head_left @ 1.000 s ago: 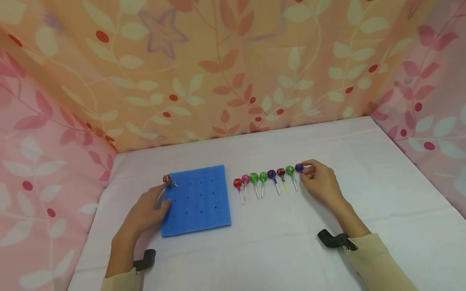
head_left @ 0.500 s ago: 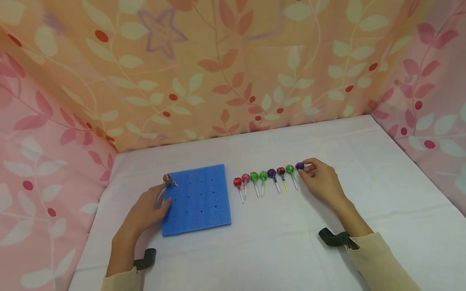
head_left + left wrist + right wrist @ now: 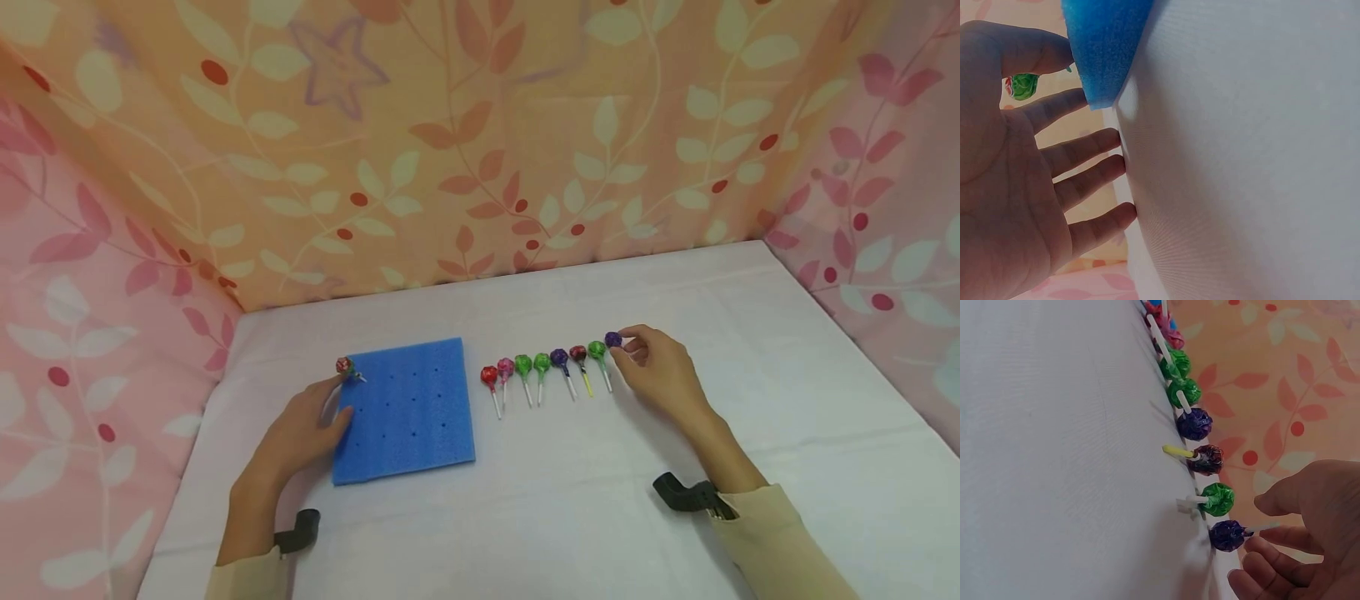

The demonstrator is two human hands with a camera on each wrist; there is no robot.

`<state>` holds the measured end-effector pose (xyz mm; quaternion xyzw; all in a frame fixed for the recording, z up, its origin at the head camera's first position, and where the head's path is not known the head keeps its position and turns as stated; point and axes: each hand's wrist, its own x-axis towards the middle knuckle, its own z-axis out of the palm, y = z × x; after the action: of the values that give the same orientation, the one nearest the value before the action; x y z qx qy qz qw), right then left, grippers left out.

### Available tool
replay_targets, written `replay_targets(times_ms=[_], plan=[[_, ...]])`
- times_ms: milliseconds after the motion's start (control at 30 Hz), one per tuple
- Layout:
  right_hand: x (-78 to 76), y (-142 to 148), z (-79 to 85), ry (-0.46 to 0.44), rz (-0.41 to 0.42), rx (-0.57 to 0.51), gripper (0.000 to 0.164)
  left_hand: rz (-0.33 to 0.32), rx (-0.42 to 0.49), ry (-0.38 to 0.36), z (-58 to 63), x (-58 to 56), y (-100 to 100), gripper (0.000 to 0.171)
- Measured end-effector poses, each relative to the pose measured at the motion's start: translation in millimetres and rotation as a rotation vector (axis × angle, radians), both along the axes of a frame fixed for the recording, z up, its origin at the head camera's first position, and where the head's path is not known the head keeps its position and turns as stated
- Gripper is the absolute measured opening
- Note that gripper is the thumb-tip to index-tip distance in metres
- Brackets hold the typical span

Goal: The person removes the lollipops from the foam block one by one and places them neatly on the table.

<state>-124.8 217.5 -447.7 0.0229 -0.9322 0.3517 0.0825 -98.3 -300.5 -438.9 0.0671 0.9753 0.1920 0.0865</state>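
Observation:
My left hand point(image 3: 300, 433) rests at the left edge of a blue foam board point(image 3: 420, 417) with small holes. Its fingers look fairly straight in the left wrist view, thumb and index finger against the board point(image 3: 1107, 50). A red and green lollipop point(image 3: 343, 366) stands at the board's far left corner, near the index fingertip. My right hand point(image 3: 660, 371) holds a purple lollipop point(image 3: 612, 339) in its fingertips, at the right end of a lollipop row. In the right wrist view, that purple lollipop point(image 3: 1227, 535) has its stick pointing towards the curled fingers; the exact grip is unclear.
Left of the right hand lie several wrapped lollipops, from a red one point(image 3: 489, 376) to a green one point(image 3: 597, 349), sticks towards me. A white cloth covers the table point(image 3: 555, 500). Floral curtains point(image 3: 480, 150) enclose its back and sides.
The right hand and the purple lollipop shift slightly left, nearer the green lollipop. My left hand stays in place on the board's edge.

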Motion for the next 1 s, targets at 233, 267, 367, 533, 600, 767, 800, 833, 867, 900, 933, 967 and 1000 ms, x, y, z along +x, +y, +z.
replay_targets(times_ms=[233, 267, 367, 533, 600, 767, 800, 833, 867, 900, 933, 967, 1000], plan=[[2.1, -2.5, 5.8, 0.008, 0.003, 0.012, 0.037, 0.004, 0.0, -0.006, 1.7, 0.8, 0.6, 0.067], [2.3, -2.6, 6.6, 0.013, 0.0, 0.015, 0.036, 0.003, -0.001, -0.005, 1.8, 0.8, 0.7, 0.067], [2.3, -2.8, 8.7, 0.041, -0.009, 0.016, 0.034, 0.003, -0.001, -0.001, 2.2, 0.5, 1.0, 0.066], [1.8, -2.6, 11.9, 0.127, -0.027, -0.006, 0.027, 0.005, -0.004, -0.004, 2.7, -0.1, 1.3, 0.067], [1.9, -2.4, 13.1, 0.159, -0.031, -0.018, 0.025, 0.005, -0.007, -0.005, 2.6, -0.2, 1.3, 0.067], [1.3, -3.6, 16.1, 0.185, -0.021, -0.043, 0.024, 0.003, -0.014, 0.001, 0.7, -0.8, 0.1, 0.067], [0.8, -4.4, 16.6, 0.183, -0.015, -0.045, 0.025, 0.003, -0.014, 0.004, 0.3, -0.6, 0.1, 0.067], [0.3, -5.4, 17.3, 0.181, -0.007, -0.047, 0.025, 0.004, -0.014, 0.005, -0.3, -0.4, -0.1, 0.067], [-0.2, -6.9, 18.2, 0.18, 0.002, -0.048, 0.025, 0.004, -0.014, 0.007, -0.6, 0.0, 0.0, 0.067], [-1.1, -8.6, 19.1, 0.179, 0.018, -0.05, 0.025, 0.005, -0.013, 0.006, -1.1, 0.2, -0.3, 0.067], [-1.9, -10.5, 20.3, 0.179, 0.035, -0.05, 0.025, 0.006, -0.012, 0.004, -1.4, 0.0, -0.4, 0.067], [-2.7, -12.8, 21.7, 0.178, 0.055, -0.048, 0.025, 0.006, -0.011, 0.001, -1.4, 0.0, -0.4, 0.067], [-3.6, -15.3, 23.3, 0.177, 0.075, -0.048, 0.025, 0.007, -0.01, -0.001, -1.3, 0.0, -0.5, 0.068]])
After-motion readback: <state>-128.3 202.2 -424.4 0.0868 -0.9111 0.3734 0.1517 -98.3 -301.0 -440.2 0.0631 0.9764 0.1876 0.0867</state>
